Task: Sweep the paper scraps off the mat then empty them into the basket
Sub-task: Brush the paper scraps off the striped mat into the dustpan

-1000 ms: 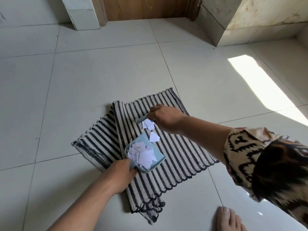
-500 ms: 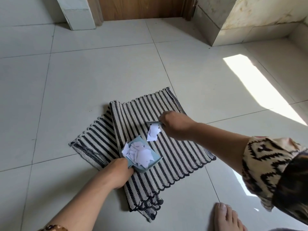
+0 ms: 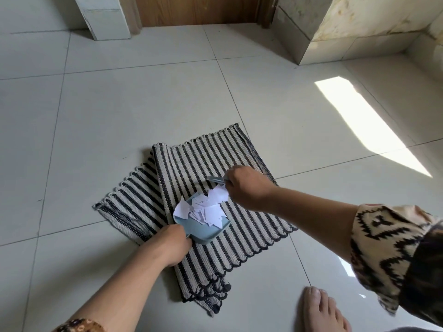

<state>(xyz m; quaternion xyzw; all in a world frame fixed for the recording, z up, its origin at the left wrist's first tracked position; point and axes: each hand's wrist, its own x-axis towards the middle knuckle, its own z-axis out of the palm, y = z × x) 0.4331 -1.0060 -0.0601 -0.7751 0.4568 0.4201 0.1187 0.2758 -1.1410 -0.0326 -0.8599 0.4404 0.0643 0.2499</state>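
A black-and-white striped mat (image 3: 191, 164) lies folded on the tiled floor. On it rests a small light-blue dustpan (image 3: 206, 230), and my left hand (image 3: 167, 245) grips its handle. White paper scraps (image 3: 206, 209) are heaped in the pan and spill over its far lip. My right hand (image 3: 247, 188) holds a small blue-grey brush (image 3: 215, 179) right behind the heap, its bristles hidden by the hand and scraps. No basket is in view.
A bare foot (image 3: 321, 312) stands on the tiles at the lower right. A wooden door (image 3: 199, 9) and a white pillar (image 3: 105, 17) are at the back, a stone ledge (image 3: 335, 27) at the back right.
My right hand has drawn the brush toward the dustpan, pushing the loose scraps from the mat up against the heap in the pan. The left hand has kept hold of the pan.
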